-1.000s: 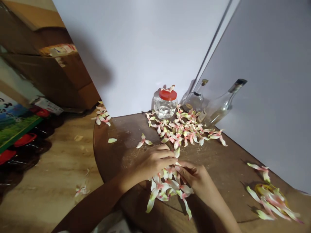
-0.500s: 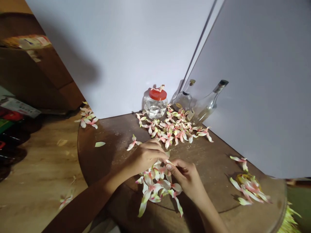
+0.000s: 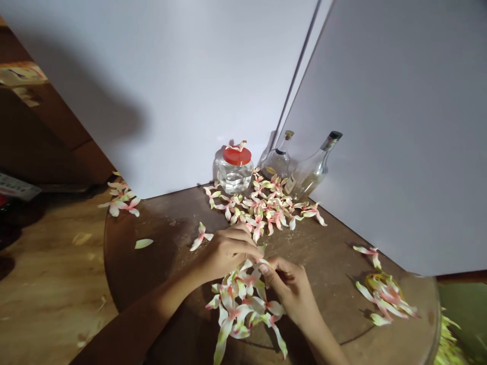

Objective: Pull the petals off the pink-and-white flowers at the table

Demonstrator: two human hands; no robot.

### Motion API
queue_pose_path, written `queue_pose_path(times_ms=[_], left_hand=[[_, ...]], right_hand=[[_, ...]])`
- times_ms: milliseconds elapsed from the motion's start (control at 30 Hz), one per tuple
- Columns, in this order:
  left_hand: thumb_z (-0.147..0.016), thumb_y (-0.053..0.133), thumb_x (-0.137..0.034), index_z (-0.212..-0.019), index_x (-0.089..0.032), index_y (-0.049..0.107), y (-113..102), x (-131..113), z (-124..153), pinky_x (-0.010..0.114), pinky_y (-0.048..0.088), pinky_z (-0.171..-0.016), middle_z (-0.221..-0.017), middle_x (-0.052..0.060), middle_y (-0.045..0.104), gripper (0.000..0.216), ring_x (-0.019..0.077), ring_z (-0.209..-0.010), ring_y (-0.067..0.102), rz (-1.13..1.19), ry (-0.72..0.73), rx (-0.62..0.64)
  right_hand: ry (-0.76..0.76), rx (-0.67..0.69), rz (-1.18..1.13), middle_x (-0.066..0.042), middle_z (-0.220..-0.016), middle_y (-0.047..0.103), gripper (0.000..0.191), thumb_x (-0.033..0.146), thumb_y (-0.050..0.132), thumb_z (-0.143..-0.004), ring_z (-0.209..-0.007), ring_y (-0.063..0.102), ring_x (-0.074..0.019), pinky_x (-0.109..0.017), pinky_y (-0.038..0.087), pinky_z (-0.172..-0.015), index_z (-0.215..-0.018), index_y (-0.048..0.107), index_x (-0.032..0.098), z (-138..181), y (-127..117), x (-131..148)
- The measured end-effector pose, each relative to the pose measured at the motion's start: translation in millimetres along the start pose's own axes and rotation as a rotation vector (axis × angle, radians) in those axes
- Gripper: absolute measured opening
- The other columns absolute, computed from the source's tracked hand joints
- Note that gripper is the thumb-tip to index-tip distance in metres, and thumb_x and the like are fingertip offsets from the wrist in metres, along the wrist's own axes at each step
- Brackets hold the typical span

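Note:
My left hand (image 3: 227, 250) and my right hand (image 3: 289, 285) meet over a bunch of pink, white and green fabric flowers (image 3: 241, 302) near the front of a round brown table (image 3: 163, 243). Both hands have their fingers pinched together on the top of this bunch, where the flowers join. The loose ends of the bunch hang down toward me. A larger scatter of the same flowers (image 3: 262, 205) lies just beyond my hands. One single flower (image 3: 200, 236) lies left of my left hand.
A glass jar with a red lid (image 3: 235, 169) and two clear glass bottles (image 3: 310, 167) stand at the back against white boards. More flowers (image 3: 385, 296) lie at the table's right edge, others (image 3: 118, 199) on the wooden floor at left. A loose petal (image 3: 143, 244) lies on the table.
The view has swung right and tilted slightly, so everything has slid left in the picture. My hands stay pinched on the flower bunch, fingers shifting slightly.

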State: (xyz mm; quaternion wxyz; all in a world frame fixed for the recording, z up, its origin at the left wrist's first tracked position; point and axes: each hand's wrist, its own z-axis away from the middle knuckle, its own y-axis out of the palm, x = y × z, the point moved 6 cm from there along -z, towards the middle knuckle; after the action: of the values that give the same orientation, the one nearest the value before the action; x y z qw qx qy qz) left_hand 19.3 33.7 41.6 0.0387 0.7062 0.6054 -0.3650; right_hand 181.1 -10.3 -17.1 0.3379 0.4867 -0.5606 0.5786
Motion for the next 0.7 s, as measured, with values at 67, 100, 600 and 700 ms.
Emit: queue_pose_path(times_ms=[67,100,600,700], left_hand=[[-0.088,0.066,-0.001,-0.092,-0.016,0.077,0,3,2,0.028,0.05,-0.072,-0.083,0.007,0.075,0.019,0.0152,-0.082,0.061,0.003,-0.028,-0.008],[-0.088,0.067,-0.001,-0.09,-0.016,0.077,0,4,3,0.028,0.05,-0.072,-0.082,0.006,0.075,0.018,0.015,-0.082,0.061,-0.002,-0.037,-0.018],[-0.089,0.069,-0.009,-0.081,-0.017,0.076,-12,23,13,0.024,0.051,-0.068,-0.075,0.003,0.071,0.014,0.0125,-0.074,0.064,0.044,-0.271,-0.235],[-0.09,0.069,-0.013,-0.081,-0.017,0.073,-30,28,15,0.02,0.05,-0.063,-0.075,0.001,0.07,0.011,0.0108,-0.07,0.064,-0.009,-0.334,-0.357]], right_hand=[[-0.005,0.008,0.012,0.003,-0.058,0.046,0.039,0.039,0.064,-0.095,-0.056,0.041,-0.0104,-0.024,0.03,-0.054,-0.065,0.054,0.017,-1,1,-1],[-0.009,0.011,0.014,0.003,-0.058,0.045,0.039,0.038,0.065,-0.094,-0.056,0.039,-0.0102,-0.024,0.029,-0.054,-0.065,0.053,0.017,-1,2,-2],[0.097,0.062,-0.262,0.002,-0.056,0.049,0.044,0.043,0.057,-0.1,-0.052,0.041,-0.0094,-0.023,0.029,-0.052,-0.067,0.064,0.016,-5,6,-5],[0.142,0.086,-0.4,0.002,-0.057,0.054,0.041,0.042,0.058,-0.1,-0.053,0.044,-0.0095,-0.023,0.032,-0.054,-0.069,0.067,0.016,-4,9,-11]])
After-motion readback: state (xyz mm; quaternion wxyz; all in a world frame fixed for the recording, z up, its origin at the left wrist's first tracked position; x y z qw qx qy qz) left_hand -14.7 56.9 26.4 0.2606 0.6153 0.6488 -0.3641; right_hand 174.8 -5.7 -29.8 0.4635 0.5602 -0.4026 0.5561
